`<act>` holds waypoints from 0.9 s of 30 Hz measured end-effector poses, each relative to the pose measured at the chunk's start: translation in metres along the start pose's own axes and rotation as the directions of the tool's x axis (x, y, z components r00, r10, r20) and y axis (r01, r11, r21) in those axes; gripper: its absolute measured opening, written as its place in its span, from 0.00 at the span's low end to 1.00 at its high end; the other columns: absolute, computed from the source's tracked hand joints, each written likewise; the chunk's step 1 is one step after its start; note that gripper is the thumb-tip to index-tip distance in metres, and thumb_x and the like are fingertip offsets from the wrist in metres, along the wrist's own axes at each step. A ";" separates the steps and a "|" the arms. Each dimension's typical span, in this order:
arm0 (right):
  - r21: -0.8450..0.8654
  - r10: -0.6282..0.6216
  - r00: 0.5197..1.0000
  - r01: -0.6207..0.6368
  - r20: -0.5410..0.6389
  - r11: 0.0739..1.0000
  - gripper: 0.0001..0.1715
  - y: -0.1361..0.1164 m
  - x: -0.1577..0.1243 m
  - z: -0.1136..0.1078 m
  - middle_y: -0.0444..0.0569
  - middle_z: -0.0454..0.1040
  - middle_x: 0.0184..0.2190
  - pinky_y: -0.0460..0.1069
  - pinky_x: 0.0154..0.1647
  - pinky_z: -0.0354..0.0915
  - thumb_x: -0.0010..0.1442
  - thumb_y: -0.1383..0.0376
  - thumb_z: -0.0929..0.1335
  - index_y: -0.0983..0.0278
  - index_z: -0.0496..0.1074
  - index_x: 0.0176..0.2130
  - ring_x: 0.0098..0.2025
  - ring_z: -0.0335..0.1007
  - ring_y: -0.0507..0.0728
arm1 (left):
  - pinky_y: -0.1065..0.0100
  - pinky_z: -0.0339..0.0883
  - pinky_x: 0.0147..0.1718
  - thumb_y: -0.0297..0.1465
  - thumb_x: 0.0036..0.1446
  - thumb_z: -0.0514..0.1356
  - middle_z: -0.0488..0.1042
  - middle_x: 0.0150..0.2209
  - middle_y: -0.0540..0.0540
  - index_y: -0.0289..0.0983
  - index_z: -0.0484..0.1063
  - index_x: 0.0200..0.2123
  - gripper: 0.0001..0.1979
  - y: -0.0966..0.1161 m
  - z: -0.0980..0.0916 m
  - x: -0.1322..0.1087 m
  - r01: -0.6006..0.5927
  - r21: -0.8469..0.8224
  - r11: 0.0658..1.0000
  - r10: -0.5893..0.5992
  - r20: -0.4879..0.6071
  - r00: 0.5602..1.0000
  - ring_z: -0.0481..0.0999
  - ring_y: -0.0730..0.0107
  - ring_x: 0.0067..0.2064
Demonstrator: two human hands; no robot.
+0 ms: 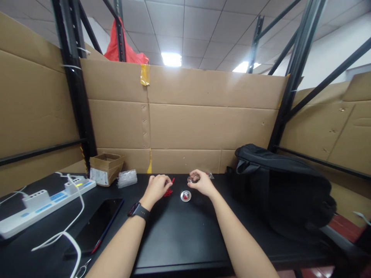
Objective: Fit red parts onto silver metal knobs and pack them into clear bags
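My left hand (158, 189), with a dark watch (138, 210) on its wrist, has thumb and forefinger pinched together. A thin red strand (173, 180) sticks up at those fingertips, and a small tangle of the same red (168, 192) lies just below them. My right hand (202, 183) is closed on a small shiny, roundish piece (190, 179), partly hidden by the fingers; its exact kind is unclear. Between the hands, on the black table (182, 239), sits a small round silver dish (186, 196) with something red in its middle.
At left are a white power strip (43, 206) with cables, a dark phone (97, 224), scissors (83, 269), a small cardboard box (106, 169) and a clear plastic packet (127, 178). A black bag (284, 189) stands at right. Cardboard walls (188, 123) enclose the table.
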State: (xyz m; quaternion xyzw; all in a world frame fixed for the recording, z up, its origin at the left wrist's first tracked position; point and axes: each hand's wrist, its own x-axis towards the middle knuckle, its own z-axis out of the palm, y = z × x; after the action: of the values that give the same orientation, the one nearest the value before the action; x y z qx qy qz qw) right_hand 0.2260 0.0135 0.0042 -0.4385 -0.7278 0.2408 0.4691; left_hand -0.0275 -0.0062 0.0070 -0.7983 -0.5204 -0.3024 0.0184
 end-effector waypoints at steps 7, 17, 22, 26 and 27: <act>-0.450 0.141 0.990 -0.133 -0.016 0.883 0.19 0.032 -0.005 -0.058 0.47 0.76 0.32 0.47 0.33 0.62 0.39 0.68 0.77 0.64 0.76 0.36 0.32 0.70 0.55 | 0.59 0.55 0.46 0.33 0.58 0.60 0.80 0.38 0.46 0.43 0.78 0.32 0.06 -0.027 -0.009 -0.003 0.047 0.124 0.991 -0.056 0.066 0.996 0.73 0.56 0.46; -0.436 0.292 0.947 -0.208 0.134 0.875 0.27 0.052 -0.005 -0.073 0.44 0.77 0.33 0.44 0.34 0.63 0.32 0.69 0.80 0.64 0.78 0.37 0.32 0.72 0.52 | 0.59 0.56 0.47 0.37 0.60 0.59 0.78 0.42 0.46 0.44 0.78 0.37 0.09 -0.003 -0.005 -0.005 -0.028 0.028 0.999 0.024 0.127 0.992 0.71 0.57 0.48; -0.476 0.276 0.957 -0.203 0.088 0.856 0.21 0.049 -0.007 -0.075 0.47 0.78 0.35 0.45 0.36 0.64 0.41 0.64 0.78 0.63 0.79 0.38 0.35 0.73 0.55 | 0.61 0.56 0.47 0.34 0.64 0.56 0.78 0.44 0.47 0.45 0.77 0.42 0.10 0.037 0.014 -0.012 -0.260 -0.072 0.963 0.269 0.168 0.948 0.71 0.60 0.48; -0.488 0.240 0.971 -0.206 0.008 0.848 0.14 0.043 -0.007 -0.072 0.49 0.79 0.36 0.46 0.37 0.65 0.48 0.64 0.75 0.64 0.79 0.38 0.37 0.74 0.56 | 0.61 0.55 0.43 0.30 0.64 0.55 0.78 0.40 0.47 0.45 0.78 0.37 0.10 0.054 0.027 -0.014 -0.306 -0.010 0.952 0.301 0.210 0.930 0.71 0.60 0.45; -0.489 0.226 0.974 -0.195 0.006 0.850 0.13 0.041 -0.007 -0.070 0.50 0.79 0.36 0.46 0.38 0.65 0.49 0.65 0.74 0.64 0.79 0.38 0.37 0.75 0.56 | 0.61 0.55 0.42 0.31 0.64 0.56 0.78 0.39 0.47 0.44 0.77 0.36 0.09 0.056 0.029 -0.014 -0.300 0.009 0.954 0.292 0.213 0.933 0.71 0.60 0.45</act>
State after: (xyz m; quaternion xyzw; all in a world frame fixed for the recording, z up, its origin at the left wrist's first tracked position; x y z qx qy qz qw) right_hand 0.3064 0.0239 0.0009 -0.6113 -0.7268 0.1139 0.2916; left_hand 0.0291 -0.0329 -0.0079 -0.8944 -0.3995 -0.1995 0.0256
